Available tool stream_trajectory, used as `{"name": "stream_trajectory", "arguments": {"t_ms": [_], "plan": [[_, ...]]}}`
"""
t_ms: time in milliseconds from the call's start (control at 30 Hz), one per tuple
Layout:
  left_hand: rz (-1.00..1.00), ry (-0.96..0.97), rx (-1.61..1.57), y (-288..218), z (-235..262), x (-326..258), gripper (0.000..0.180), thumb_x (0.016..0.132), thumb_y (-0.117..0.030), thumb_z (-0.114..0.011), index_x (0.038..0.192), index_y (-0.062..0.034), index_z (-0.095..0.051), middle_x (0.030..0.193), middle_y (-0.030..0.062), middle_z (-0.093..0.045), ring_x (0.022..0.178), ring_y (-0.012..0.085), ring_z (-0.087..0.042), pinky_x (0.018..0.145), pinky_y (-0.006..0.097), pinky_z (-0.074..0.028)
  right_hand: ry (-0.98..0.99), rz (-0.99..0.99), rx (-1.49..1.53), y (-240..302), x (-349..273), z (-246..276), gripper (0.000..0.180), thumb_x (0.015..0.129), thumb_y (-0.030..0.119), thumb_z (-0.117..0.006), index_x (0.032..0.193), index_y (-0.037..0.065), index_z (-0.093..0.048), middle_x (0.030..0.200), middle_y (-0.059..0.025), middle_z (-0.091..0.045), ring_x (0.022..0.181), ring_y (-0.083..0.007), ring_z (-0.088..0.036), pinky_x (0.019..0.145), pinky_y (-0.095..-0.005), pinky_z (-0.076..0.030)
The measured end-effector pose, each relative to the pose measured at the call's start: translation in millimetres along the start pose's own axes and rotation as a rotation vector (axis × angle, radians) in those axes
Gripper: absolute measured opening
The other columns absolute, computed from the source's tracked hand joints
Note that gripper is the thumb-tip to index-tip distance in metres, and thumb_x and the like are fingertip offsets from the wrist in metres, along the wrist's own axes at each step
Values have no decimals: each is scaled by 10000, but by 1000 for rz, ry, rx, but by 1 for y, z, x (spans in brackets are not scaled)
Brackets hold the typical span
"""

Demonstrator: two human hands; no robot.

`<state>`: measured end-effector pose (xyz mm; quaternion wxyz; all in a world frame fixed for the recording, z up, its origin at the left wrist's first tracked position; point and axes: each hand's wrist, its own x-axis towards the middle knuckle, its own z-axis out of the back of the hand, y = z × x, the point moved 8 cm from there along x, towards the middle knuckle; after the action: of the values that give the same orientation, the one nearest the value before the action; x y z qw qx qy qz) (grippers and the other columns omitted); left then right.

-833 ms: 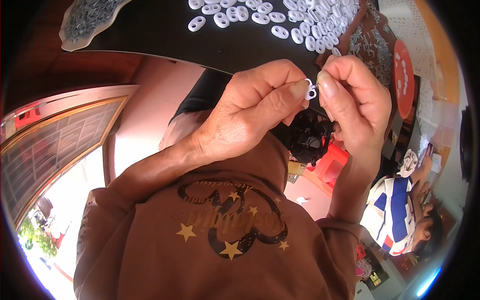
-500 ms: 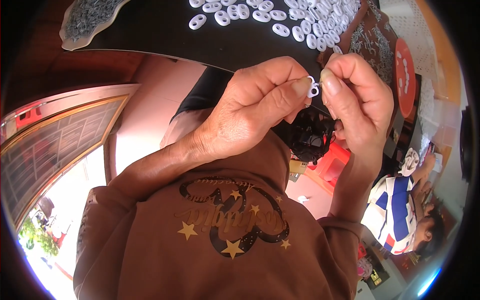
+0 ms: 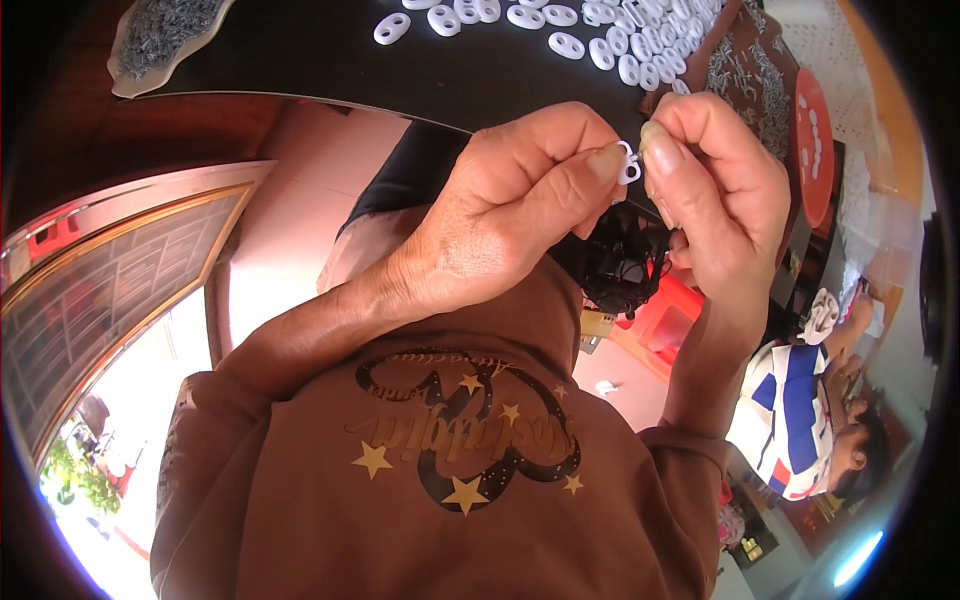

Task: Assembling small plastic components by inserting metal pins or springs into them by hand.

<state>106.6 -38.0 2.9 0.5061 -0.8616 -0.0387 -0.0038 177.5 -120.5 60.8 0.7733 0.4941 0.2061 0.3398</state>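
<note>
Left hand (image 3: 520, 205): grip clamped on white piece (image 3: 627, 180). Right hand (image 3: 722, 185): just beside; cannot tell grip state. Tabletop (image 3: 300, 65): loose oval pieces (image 3: 566, 45).

I see a wide bare patch of dark tabletop (image 3: 310, 65) between the pale tray (image 3: 128, 87) and the white pieces (image 3: 627, 70); a hand could slide there. Just past the right hand (image 3: 715, 180), a brown cloth (image 3: 704, 63) with grey bits (image 3: 770, 95) gets in the way.
</note>
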Motion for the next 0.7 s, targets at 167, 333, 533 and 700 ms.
{"name": "stream_trajectory", "arguments": {"t_ms": [167,333,533,700], "plan": [[2,-12,-14,-1,1,-2,186,990,-189,-446,938,-33,-532,731,2,-516,614,55,-414,562,201,-343,-7,14,16,2,0,-3,100,915,103,-536,885,9,-548,656,58,-446,546,9,-360,449,-151,-238],[10,-12,-36,0,1,-4,194,990,-195,-443,933,-32,-531,723,1,-510,615,55,-409,563,200,-338,-28,-56,71,1,-2,-4,109,901,47,-567,813,-3,-526,654,31,-457,586,-22,-363,505,-188,-304],[6,-7,-16,-3,0,-8,205,989,-210,-444,932,-33,-531,716,-2,-502,618,53,-396,569,198,-329,-39,-3,46,5,-4,-9,102,904,44,-559,816,-3,-537,626,31,-443,568,-28,-362,495,-197,-306],[26,-47,28,-5,4,-11,215,989,-222,-441,928,-35,-529,712,-3,-498,620,52,-389,577,199,-328,-69,48,-18,10,-6,-13,92,899,35,-560,818,-6,-542,604,10,-441,541,-48,-365,482,-209,-309]]}}
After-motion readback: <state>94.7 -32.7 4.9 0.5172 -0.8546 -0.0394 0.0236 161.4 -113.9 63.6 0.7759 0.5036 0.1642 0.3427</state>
